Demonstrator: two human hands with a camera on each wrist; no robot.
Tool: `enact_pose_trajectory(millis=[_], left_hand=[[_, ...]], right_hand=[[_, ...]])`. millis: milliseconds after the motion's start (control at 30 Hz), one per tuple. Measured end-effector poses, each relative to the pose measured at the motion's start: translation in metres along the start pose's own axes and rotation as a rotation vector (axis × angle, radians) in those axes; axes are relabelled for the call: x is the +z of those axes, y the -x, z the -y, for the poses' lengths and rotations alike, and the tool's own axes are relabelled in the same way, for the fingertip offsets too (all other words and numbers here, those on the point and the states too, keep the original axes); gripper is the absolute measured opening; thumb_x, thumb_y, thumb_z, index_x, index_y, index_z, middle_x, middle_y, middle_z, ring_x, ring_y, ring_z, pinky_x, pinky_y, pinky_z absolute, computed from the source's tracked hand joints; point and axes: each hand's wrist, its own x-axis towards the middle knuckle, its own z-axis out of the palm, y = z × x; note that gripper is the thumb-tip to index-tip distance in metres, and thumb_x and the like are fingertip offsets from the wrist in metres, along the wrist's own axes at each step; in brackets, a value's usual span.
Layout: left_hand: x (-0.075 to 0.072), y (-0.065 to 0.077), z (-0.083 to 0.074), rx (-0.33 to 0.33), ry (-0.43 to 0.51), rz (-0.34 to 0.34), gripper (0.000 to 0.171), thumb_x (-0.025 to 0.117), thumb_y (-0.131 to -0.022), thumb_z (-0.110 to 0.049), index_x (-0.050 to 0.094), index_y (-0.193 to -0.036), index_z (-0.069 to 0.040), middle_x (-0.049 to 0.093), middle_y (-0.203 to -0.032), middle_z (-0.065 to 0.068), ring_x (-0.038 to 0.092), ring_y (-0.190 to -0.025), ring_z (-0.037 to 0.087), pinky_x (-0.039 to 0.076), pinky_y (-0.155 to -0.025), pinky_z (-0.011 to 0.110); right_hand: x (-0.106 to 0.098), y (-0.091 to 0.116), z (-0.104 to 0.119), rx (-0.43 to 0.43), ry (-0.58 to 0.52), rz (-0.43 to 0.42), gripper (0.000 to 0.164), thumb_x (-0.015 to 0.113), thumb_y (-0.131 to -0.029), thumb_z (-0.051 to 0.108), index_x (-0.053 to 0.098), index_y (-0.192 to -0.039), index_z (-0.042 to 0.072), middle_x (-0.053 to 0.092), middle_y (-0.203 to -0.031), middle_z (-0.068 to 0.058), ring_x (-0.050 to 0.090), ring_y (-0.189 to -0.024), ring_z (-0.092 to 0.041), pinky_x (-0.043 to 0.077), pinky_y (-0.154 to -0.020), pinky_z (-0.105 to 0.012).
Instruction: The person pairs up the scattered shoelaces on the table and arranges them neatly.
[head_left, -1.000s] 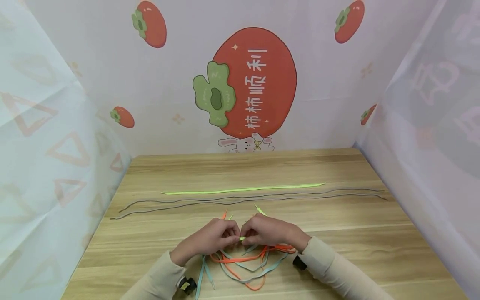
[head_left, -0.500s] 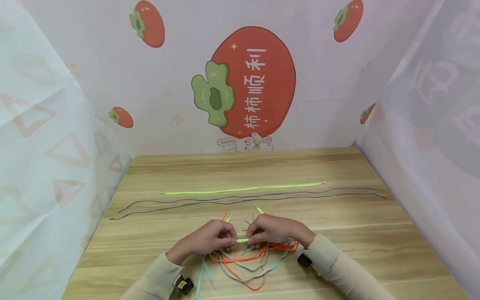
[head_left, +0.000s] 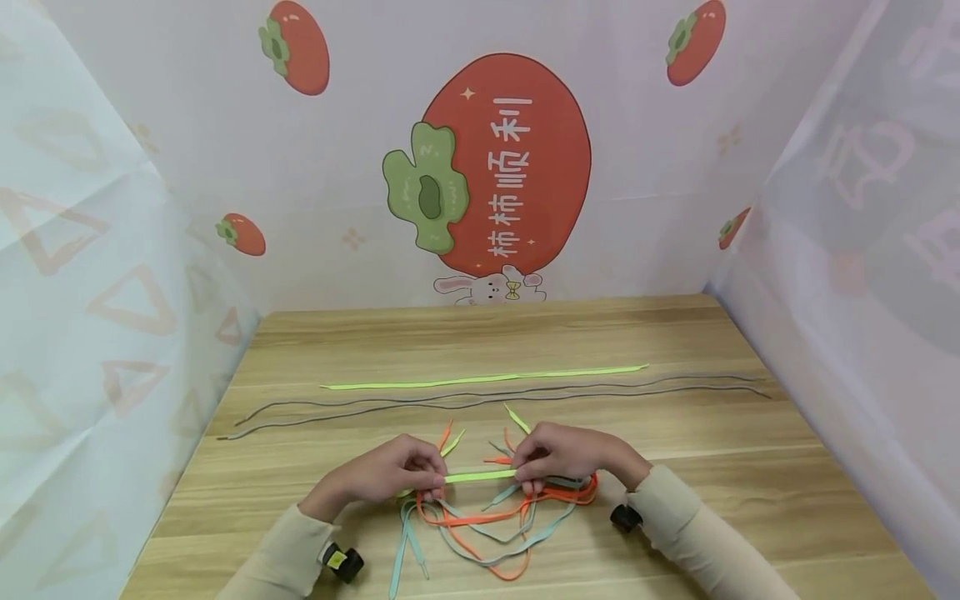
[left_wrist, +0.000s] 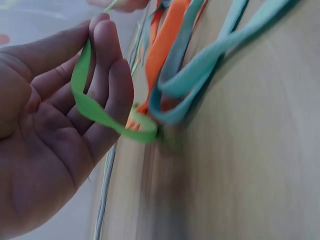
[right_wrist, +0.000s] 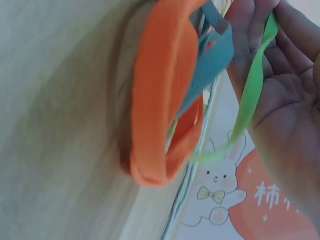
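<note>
neon-green lace [head_left: 481, 477] | flat | middle straight, crosswise, above tabletop [head_left: 712, 442] | sides slack

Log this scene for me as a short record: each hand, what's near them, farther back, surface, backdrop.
Left hand: pinches a yellow-green lace
Right hand: pinches the same lace, straight between them
Nearby: looped orange laces and blue laces, exact count unclear
Farther back: straight yellow-green lacing, two thin gray laces
Surface: wood-grain table
Backdrop: printed red fruit, rabbit
</note>
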Motion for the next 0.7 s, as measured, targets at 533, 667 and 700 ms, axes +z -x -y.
enact_pose_trajectory(millis=[533, 667, 700], left_hand=[[-0.027, 0.034, 0.003, -0.013, 0.024, 0.003, 0.03, 0.06, -0.109, -0.017, 0.067, -0.11, 0.012, 0.068, -0.097, 0.038, 0.07, -0.083, 0.004, 0.063, -0.077, 0.029], [-0.033, 0.043, 0.003, -0.019, 0.009, -0.005, 0.03, 0.06, -0.109, -0.016, 0.067, -0.11, 0.013, 0.068, -0.098, 0.038, 0.071, -0.084, 0.005, 0.064, -0.077, 0.032], [-0.035, 0.046, 0.003, -0.018, 0.006, -0.008, 0.03, 0.06, -0.109, -0.016, 0.067, -0.11, 0.013, 0.068, -0.097, 0.038, 0.071, -0.084, 0.005, 0.064, -0.077, 0.032]], right_hand=[[-0.017, 0.024, 0.003, 0.02, -0.024, -0.053, 0.024, 0.063, -0.107, 0.017, 0.077, -0.108, -0.003, 0.076, -0.087, -0.012, 0.068, -0.077, -0.008, 0.065, -0.075, -0.039], [-0.021, 0.031, 0.003, 0.021, -0.024, -0.057, 0.025, 0.063, -0.108, 0.017, 0.077, -0.11, -0.003, 0.076, -0.088, -0.011, 0.068, -0.078, -0.008, 0.065, -0.074, -0.038], [-0.022, 0.033, 0.002, 0.022, -0.022, -0.06, 0.025, 0.062, -0.108, 0.018, 0.077, -0.11, -0.002, 0.076, -0.089, -0.011, 0.068, -0.078, -0.008, 0.065, -0.074, -0.039]])
